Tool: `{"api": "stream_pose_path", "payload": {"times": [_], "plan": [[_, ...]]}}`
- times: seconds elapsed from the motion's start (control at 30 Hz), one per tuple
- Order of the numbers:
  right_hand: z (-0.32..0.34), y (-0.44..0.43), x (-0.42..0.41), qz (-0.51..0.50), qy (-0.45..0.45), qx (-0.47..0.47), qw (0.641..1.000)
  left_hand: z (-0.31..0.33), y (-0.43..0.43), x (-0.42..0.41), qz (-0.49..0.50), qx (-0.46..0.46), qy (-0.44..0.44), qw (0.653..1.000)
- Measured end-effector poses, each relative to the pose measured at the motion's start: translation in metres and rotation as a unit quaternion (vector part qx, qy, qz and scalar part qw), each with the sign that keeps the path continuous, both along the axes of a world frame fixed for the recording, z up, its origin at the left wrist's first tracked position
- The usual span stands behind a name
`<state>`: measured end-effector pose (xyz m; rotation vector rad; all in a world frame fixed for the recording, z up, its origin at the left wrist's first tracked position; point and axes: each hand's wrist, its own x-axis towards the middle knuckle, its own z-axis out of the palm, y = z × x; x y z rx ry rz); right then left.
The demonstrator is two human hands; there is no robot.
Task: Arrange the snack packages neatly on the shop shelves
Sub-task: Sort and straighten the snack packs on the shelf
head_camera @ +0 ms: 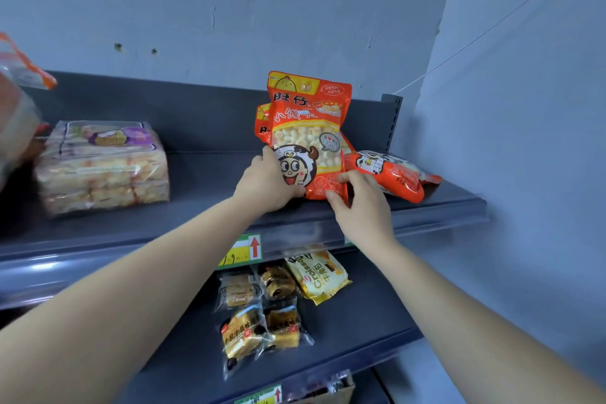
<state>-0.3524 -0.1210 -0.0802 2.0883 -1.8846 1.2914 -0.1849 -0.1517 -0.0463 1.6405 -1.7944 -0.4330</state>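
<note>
The orange pouch (308,134) is glossy plastic; the shelf (210,180) under it is smooth, matt-painted metal; the wall (229,10) behind it is matt, scuffed paint.

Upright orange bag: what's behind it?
A second orange bag peeks out left of the upright bag; most of it is covered. Whether more stand behind cannot be seen.

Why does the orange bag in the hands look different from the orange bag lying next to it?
The held bag stands upright on the upper shelf; the fallen bag lies flat beside it. The left hand and right hand grip the held bag's lower edge; no hand holds the fallen bag. Both are orange with the same cartoon character.
</note>
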Motion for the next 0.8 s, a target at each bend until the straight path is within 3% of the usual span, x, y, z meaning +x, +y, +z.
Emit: {"api": "stream_pose_path", "payload": {"times": [0.1,0.27,0.47,0.67,0.8], "plan": [[-0.013,0.015,-0.005,-0.009,-0.017,-0.066,0.998,-0.002,0.016,-0.002,0.025,-0.024,-0.048,0.998],[-0.030,0.035,-0.011,-0.020,-0.005,-0.130,0.991,-0.011,0.057,-0.017,0.010,-0.183,-0.139,0.973],[-0.053,0.058,-0.020,-0.033,0.003,-0.121,0.992,-0.055,0.082,-0.031,-0.172,-0.335,-0.156,0.913],[-0.092,0.078,-0.033,-0.062,0.012,-0.024,0.998,-0.125,0.087,-0.027,-0.236,-0.307,-0.238,0.891],[-0.129,0.080,-0.041,-0.083,0.026,0.087,0.992,-0.165,0.081,-0.018,-0.223,-0.204,-0.322,0.897]]}}
